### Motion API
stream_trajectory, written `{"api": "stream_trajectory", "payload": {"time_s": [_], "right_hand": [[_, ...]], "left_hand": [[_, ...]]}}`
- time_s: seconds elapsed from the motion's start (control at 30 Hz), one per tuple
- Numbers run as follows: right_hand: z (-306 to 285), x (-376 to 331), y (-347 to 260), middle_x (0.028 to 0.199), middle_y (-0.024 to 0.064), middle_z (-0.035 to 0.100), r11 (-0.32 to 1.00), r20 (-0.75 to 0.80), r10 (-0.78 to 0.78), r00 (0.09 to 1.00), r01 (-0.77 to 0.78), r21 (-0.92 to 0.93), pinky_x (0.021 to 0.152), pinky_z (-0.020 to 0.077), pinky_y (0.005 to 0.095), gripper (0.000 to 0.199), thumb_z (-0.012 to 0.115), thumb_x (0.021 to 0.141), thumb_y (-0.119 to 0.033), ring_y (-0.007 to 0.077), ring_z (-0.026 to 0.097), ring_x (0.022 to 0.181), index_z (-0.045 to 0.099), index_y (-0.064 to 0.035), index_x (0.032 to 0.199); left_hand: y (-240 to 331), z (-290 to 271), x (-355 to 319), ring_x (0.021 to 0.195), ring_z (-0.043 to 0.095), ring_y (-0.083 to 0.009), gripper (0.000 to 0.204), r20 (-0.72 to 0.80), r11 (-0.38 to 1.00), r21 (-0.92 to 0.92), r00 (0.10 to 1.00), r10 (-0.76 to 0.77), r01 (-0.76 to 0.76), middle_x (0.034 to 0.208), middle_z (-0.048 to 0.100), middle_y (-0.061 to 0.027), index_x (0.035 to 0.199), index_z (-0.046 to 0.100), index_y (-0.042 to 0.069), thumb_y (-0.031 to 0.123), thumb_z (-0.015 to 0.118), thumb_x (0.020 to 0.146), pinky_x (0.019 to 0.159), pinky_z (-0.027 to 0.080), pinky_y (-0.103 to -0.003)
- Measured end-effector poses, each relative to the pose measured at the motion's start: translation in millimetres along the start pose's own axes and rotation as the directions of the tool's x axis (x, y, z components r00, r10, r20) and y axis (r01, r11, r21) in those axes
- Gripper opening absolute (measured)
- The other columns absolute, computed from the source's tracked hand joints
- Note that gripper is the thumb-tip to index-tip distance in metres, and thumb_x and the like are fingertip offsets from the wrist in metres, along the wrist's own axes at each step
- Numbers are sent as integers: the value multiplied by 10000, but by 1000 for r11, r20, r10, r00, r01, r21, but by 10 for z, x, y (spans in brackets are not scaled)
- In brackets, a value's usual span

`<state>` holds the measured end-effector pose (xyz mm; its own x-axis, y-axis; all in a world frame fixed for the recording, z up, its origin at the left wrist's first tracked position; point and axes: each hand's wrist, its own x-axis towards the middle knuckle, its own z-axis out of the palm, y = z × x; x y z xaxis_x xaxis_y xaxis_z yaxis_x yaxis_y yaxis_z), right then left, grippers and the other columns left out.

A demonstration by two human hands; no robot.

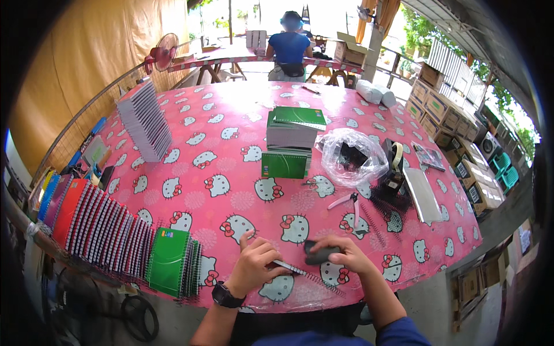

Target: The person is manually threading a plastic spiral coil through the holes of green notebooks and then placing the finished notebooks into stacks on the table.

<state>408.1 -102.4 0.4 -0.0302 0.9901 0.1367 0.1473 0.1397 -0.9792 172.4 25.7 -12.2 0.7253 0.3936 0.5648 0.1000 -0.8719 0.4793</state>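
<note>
- Down at the near edge of the pink cat-print tablecloth (231, 167), both hands are busy over one spiral binding wire (300, 272).
- Left hand (255, 264), one black wristwatch (225, 296) on the wrist, has its fingers curled shut, pinching the near end of the wire against the cloth.
- Right hand (345, 254) is wrapped around one small dark grey tool (321, 254), fingers closed over it; the tool sits just above the wire, and whether they touch I cannot tell.
- Wire lies slanted, running from under the left fingers toward the table's front rim.
- Just beyond the right hand: one pair of pink-handled pliers (348, 202), lying flat, and a loose cluster of black spiral coils (388, 202), too tangled to count.
- One crumpled clear plastic bag (352, 155) sits further back, beside one tape dispenser (395, 164).
- Mid-table, one stack of notebooks (290, 138) with a green cover on top, and one green notebook (284, 165) propped against its front.
- Far left, two rows of bound notebooks: a grey fanned row (144, 124) upslope, a long row (104, 225) along the near edge ending in green covers.
- One person in a blue shirt (288, 49) stands at another table, back turned.
</note>
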Motion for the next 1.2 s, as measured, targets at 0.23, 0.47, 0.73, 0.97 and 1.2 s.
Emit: {"api": "stream_trajectory", "payload": {"time_s": [0.23, 0.47, 0.73, 0.97, 1.2], "right_hand": [[62, 87, -79, 1082, 133, 636, 985, 61, 5, 998, -16, 172, 928, 410, 363, 455, 673, 784, -378, 229, 571, 1055, 650, -11, 1052], [136, 197, 5, 1036, 132, 648, 999, 79, 12, 997, -15, 29, 861, 452, 334, 418, 667, 815, -332, 225, 596, 989, 642, 12, 1050], [120, 304, 29, 1035, 116, 645, 982, 50, -58, 997, 48, 181, 887, 424, 347, 472, 599, 847, -404, 207, 582, 978, 629, -9, 1104], [191, 377, 20, 1066, 108, 639, 990, -42, 117, 992, -120, -80, 964, 394, 353, 627, 586, 804, -527, 224, 568, 1070, 617, 8, 1131], [192, 307, -225, 1259, 179, 524, 924, -99, -64, 993, 21, -381, 977, 378, 410, 535, 720, 732, -375, 312, 489, 1133, 616, -76, 1163]], "left_hand": [[35, -17, 26, 775, 596, -170, 444, -34, 994, -72, 996, -81, 79, 726, 593, 11, 1028, 633, 132, 118, 785, 611, 1001, 281, -463], [-15, 24, -14, 770, 601, -148, 659, -34, 992, -89, 995, -98, 94, 731, 594, 27, 1202, 540, 119, 125, 800, 597, 1006, 273, -446], [-148, 194, -38, 1170, 483, -233, 756, -353, 894, -417, 877, -325, 163, 1225, 511, -99, 1318, 434, 51, 65, 804, 659, 1074, 312, -390], [-391, 289, -232, 1083, 518, -136, 509, 88, 357, -870, 821, -565, 339, 1106, 567, -73, 1290, 466, 30, 4, 668, 824, 998, 392, -310], [-271, 249, -221, 888, 529, -92, 310, 85, 335, -879, 803, -590, 340, 968, 556, -29, 1192, 501, 44, 90, 602, 903, 786, 449, -240]]}}
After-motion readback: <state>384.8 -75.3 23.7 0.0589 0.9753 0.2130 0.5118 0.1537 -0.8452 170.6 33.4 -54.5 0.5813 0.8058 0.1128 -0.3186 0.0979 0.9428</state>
